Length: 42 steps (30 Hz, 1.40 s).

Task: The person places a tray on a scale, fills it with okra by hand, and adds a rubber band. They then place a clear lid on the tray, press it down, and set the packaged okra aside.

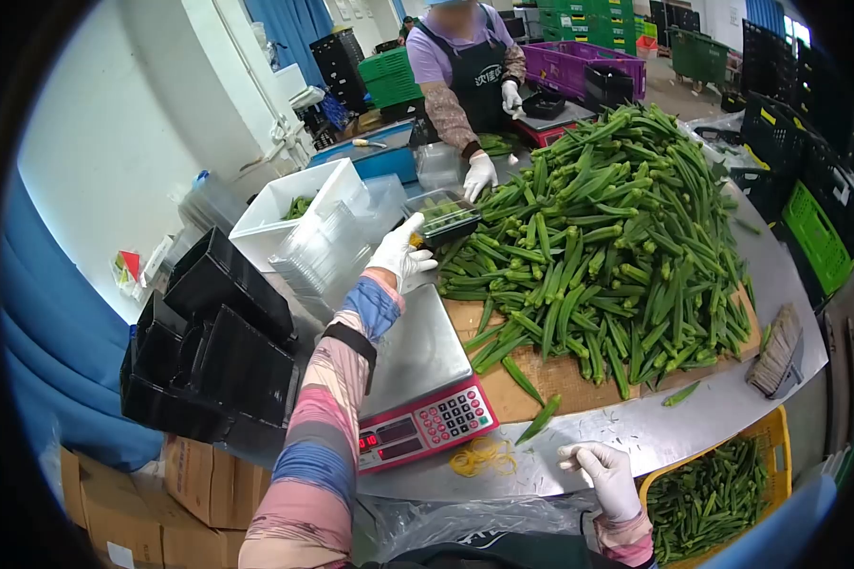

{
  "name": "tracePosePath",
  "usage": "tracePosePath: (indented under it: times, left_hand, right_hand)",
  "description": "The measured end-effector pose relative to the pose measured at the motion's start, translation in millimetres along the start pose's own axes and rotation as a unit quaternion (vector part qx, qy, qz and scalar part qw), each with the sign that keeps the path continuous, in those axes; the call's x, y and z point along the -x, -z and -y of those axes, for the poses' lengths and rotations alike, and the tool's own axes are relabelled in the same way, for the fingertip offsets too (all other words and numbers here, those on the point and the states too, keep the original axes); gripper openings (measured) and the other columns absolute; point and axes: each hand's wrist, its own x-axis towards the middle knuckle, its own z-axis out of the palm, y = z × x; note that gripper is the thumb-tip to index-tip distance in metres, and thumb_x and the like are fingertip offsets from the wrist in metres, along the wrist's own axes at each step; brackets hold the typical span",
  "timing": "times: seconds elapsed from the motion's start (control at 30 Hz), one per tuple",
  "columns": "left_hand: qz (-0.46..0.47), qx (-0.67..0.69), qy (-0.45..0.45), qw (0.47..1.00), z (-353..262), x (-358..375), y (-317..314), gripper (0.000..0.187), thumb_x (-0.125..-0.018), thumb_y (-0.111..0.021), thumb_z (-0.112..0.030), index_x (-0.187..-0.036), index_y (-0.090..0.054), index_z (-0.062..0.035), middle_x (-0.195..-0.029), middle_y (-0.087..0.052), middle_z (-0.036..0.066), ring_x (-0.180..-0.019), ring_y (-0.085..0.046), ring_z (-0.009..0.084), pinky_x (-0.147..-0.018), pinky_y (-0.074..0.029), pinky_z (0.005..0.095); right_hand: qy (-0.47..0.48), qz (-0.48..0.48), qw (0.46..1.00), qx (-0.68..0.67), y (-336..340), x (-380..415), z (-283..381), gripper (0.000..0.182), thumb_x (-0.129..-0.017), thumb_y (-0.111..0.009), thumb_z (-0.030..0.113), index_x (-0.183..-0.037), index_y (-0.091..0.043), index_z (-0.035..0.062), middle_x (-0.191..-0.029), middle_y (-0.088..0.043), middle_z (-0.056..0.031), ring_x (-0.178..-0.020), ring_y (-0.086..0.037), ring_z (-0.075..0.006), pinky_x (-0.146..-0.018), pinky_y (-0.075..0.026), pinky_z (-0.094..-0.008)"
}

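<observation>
My left hand, in a white glove, reaches over the far end of the scale. Its fingers close on the near left end of a black tray of okra under a clear lid. Something small and orange-yellow shows by the fingers. The scale has a bare metal platform and a lit red display. My gloved right hand is above the table's front edge with its fingers curled together; what they may hold is hidden. Near it lie yellow rubber bands and one loose okra pod.
A large okra pile covers much of the table. To the left are clear lids, a white bin and black trays. A yellow crate of okra stands at lower right, a brush above. Opposite, a co-worker reaches forward.
</observation>
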Motion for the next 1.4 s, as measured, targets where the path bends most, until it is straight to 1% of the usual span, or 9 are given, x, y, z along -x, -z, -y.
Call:
tracePosePath:
  times: [0.33,0.43,0.57,0.67,0.9,1.1,1.27,1.37,1.4]
  left_hand:
    - [-0.098,-0.503,-0.468,0.720,-61.5,218.3,92.3,0.051,-0.096,-0.062,-0.007,-0.144,-0.049,-0.0003,-0.142,-0.053,0.015,-0.130,-0.052,0.0263,-0.111,-0.039,0.0363]
    - [-0.324,-0.644,-0.577,0.384,-95.6,275.2,180.4,0.039,-0.100,-0.057,-0.009,-0.137,-0.057,0.0018,-0.127,-0.063,0.016,-0.118,-0.060,0.0304,-0.105,-0.044,0.0378]
    - [-0.337,-0.641,-0.177,0.667,-100.0,333.4,335.0,0.038,-0.104,-0.056,-0.031,-0.118,-0.069,0.0013,-0.106,-0.071,0.009,-0.098,-0.065,0.0181,-0.083,-0.048,0.0318]
    - [-0.281,-0.429,-0.260,0.818,-57.8,343.3,355.3,0.039,-0.101,-0.063,-0.036,-0.114,-0.071,0.0001,-0.102,-0.071,0.003,-0.093,-0.063,0.0112,-0.079,-0.047,0.0278]
    - [-0.367,-0.736,-0.260,0.505,-54.8,318.2,332.3,0.039,-0.100,-0.065,-0.034,-0.103,-0.072,0.0037,-0.096,-0.072,0.008,-0.087,-0.065,0.0118,-0.077,-0.051,0.0320]
    - [-0.253,-0.466,-0.311,0.788,-60.2,278.8,392.8,0.036,-0.102,-0.063,-0.028,-0.100,-0.072,0.0065,-0.083,-0.067,0.000,-0.073,-0.055,0.0072,-0.068,-0.047,0.0252]
    - [-0.337,-0.432,-0.337,0.766,-65.8,273.1,410.9,0.032,-0.099,-0.066,-0.026,-0.104,-0.073,0.0051,-0.097,-0.071,0.006,-0.085,-0.061,0.0114,-0.079,-0.048,0.0262]
    - [-0.449,-0.419,-0.438,0.656,-75.0,283.1,392.1,0.030,-0.099,-0.066,-0.022,-0.110,-0.072,0.0055,-0.109,-0.073,0.013,-0.096,-0.066,0.0182,-0.090,-0.050,0.0282]
    - [-0.459,-0.603,-0.497,0.424,-80.0,293.0,399.7,0.028,-0.100,-0.063,-0.016,-0.115,-0.071,0.0058,-0.115,-0.073,0.016,-0.104,-0.067,0.0219,-0.098,-0.050,0.0305]
  right_hand:
    - [-0.011,0.006,1.000,0.006,0.3,-22.0,-12.6,0.024,-0.103,-0.059,0.014,-0.110,-0.070,-0.0060,-0.105,-0.073,-0.0090,-0.089,-0.069,-0.0136,-0.082,-0.054,-0.0264]
    - [-0.034,0.027,0.999,-0.005,-8.9,-24.0,-20.3,0.023,-0.103,-0.058,0.013,-0.112,-0.070,-0.0052,-0.106,-0.073,-0.0086,-0.090,-0.069,-0.0135,-0.082,-0.054,-0.0263]
    - [-0.027,0.062,0.997,0.022,-27.1,-26.5,-21.3,0.024,-0.102,-0.059,0.013,-0.113,-0.070,-0.0052,-0.106,-0.073,-0.0079,-0.092,-0.068,-0.0124,-0.083,-0.054,-0.0257]
    - [-0.016,0.076,0.996,0.036,-42.1,-20.9,-17.4,0.024,-0.102,-0.060,0.014,-0.113,-0.070,-0.0043,-0.105,-0.072,-0.0071,-0.094,-0.068,-0.0125,-0.084,-0.054,-0.0263]
    - [-0.016,0.073,0.993,0.096,-43.7,0.9,-20.5,0.026,-0.103,-0.059,0.018,-0.114,-0.071,-0.0023,-0.098,-0.073,-0.0044,-0.089,-0.066,-0.0103,-0.083,-0.054,-0.0264]
    - [0.007,0.047,0.996,0.080,-41.8,14.9,-29.5,0.025,-0.101,-0.063,0.021,-0.111,-0.072,-0.0004,-0.088,-0.069,-0.0013,-0.081,-0.060,-0.0074,-0.076,-0.050,-0.0241]
    - [0.006,0.046,0.994,0.098,-33.2,13.2,-31.4,0.027,-0.101,-0.062,0.023,-0.111,-0.072,-0.0002,-0.091,-0.070,-0.0027,-0.083,-0.062,-0.0086,-0.078,-0.051,-0.0257]
    - [0.011,0.026,0.993,0.115,-18.8,7.7,-30.3,0.027,-0.101,-0.062,0.023,-0.112,-0.072,0.0001,-0.095,-0.073,-0.0041,-0.086,-0.065,-0.0114,-0.081,-0.052,-0.0282]
    - [0.028,0.006,0.990,0.135,-10.5,4.9,-29.1,0.027,-0.101,-0.062,0.023,-0.112,-0.073,0.0003,-0.097,-0.074,-0.0049,-0.088,-0.066,-0.0125,-0.082,-0.052,-0.0290]
